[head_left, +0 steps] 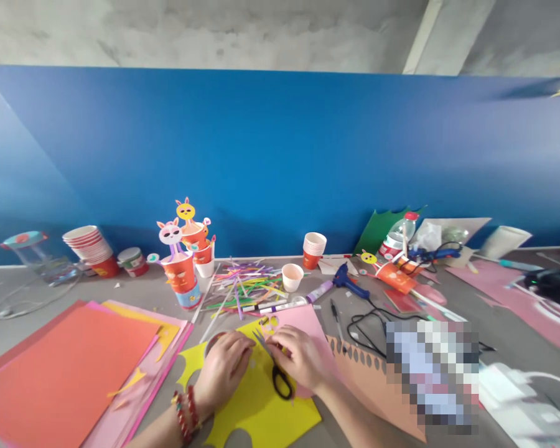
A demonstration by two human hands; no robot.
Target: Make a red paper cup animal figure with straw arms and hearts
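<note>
My left hand (228,366) rests above the yellow paper (256,414), its fingers curled together; anything in them is too small or hidden to make out. To its right, my right hand (298,356) is closed too, with thumb and fingertips drawn together over the scissors (282,381). The scissors' black handles lie on the yellow paper and their blades point away between my hands. Whatever my right fingertips pinch is hidden. Pink paper (308,320) lies partly under my right hand. The yellow paper has curved pieces cut from its edges.
Coloured paper sheets (74,367) lie on the left. Behind are decorated paper cups (183,280), loose coloured sticks (242,283), a white cup (292,277) and stacked cups (314,249). A blue glue gun (350,282) with a black cord, a bottle (400,236) and brown paper (378,386) are on the right.
</note>
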